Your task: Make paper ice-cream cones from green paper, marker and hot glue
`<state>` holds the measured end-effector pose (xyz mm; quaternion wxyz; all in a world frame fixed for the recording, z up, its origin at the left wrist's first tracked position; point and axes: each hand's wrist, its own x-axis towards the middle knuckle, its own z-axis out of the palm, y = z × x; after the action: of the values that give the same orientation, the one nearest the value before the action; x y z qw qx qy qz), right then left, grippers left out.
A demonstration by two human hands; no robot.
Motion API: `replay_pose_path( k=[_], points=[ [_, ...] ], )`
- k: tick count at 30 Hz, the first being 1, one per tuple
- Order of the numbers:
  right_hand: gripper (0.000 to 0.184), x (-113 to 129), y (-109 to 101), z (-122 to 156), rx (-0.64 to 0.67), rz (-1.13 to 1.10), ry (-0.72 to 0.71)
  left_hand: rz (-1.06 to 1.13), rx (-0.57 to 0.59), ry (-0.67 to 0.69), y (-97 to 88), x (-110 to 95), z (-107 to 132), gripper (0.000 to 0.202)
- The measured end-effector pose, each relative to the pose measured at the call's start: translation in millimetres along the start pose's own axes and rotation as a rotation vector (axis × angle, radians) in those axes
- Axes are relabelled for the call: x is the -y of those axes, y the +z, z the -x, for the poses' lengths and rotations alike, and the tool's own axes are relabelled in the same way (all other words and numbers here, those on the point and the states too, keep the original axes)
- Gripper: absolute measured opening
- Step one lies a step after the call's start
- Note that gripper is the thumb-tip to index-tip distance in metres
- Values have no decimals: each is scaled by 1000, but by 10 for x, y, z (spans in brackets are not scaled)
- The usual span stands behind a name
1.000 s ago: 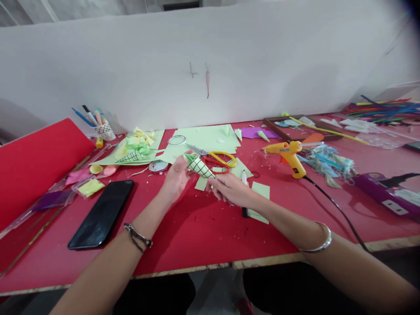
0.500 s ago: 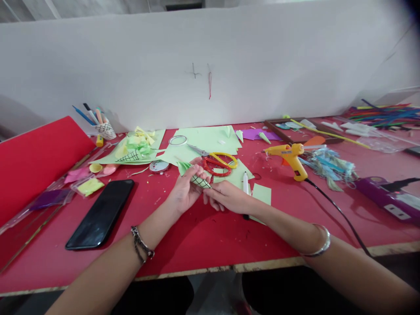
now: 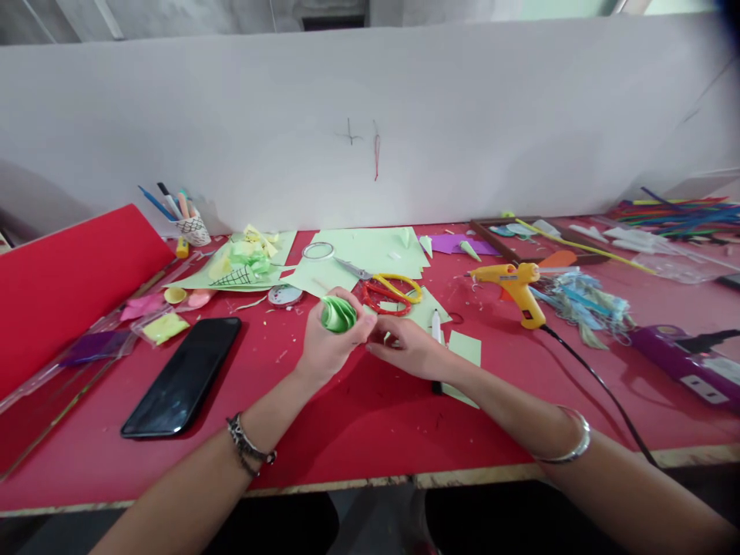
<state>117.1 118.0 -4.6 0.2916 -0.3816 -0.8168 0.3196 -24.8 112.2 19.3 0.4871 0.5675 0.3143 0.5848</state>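
A: Where is the rolled green paper [image 3: 339, 314]?

B: Wrapped in the left hand [image 3: 324, 351], above the counter [image 3: 358, 439] and on the near side of the scissors [image 3: 377, 277].

A: Which way does it lie?

B: Its open end shows within the curl of the fingers and faces up towards the person. The rest is hidden, so I can't be exact about its long axis.

A: And the right hand [image 3: 413, 351]?

B: Close on the right of the left fist, fingers curled. Whether it grips anything, I can't tell. The left is nearer the open end.
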Motion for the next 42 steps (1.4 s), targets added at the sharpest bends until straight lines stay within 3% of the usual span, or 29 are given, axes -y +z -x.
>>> replay_pose_path(
  k=[5, 11, 15, 19, 23, 28, 31, 34, 36, 39, 42],
  points=[
    [8, -45, 5, 23, -44, -23, -76, -234, -45, 26, -3, 30, 9, 17],
    [14, 25, 10, 21, -65, -41, -88, -287, 45, 50, -8, 95, 37, 17],
    [21, 97, -5, 37, -234, -126, -48, -344, 4, 117, 2, 139, 51, 29],
    [26, 134, -42, 76, -402, -136, -96, -261, 1, 34, 16, 217, 44, 38],
    [44, 155, -80, 83, -354, -8, -124, -42, 107, -96, 24, 285, 54, 57],
    [27, 143, -72, 46, -298, 98, -85, 6, 277, -225, 38, 254, 77, 68],
    [21, 121, -63, 36, -348, 116, -49, -62, 290, -250, 46, 227, 70, 66],
    [24, 111, -91, 46, -420, 126, -37, -189, 253, -157, 28, 229, 46, 62],
    [27, 114, -128, 59, -466, 150, -27, -314, 182, 3, -5, 216, 27, 58],
    [28, 117, -177, 75, -493, 259, -39, -517, 80, 255, -60, 141, 4, 32],
    [27, 103, -192, 74, -472, 369, -85, -637, 70, 291, -82, 53, -6, 4]
  ],
)
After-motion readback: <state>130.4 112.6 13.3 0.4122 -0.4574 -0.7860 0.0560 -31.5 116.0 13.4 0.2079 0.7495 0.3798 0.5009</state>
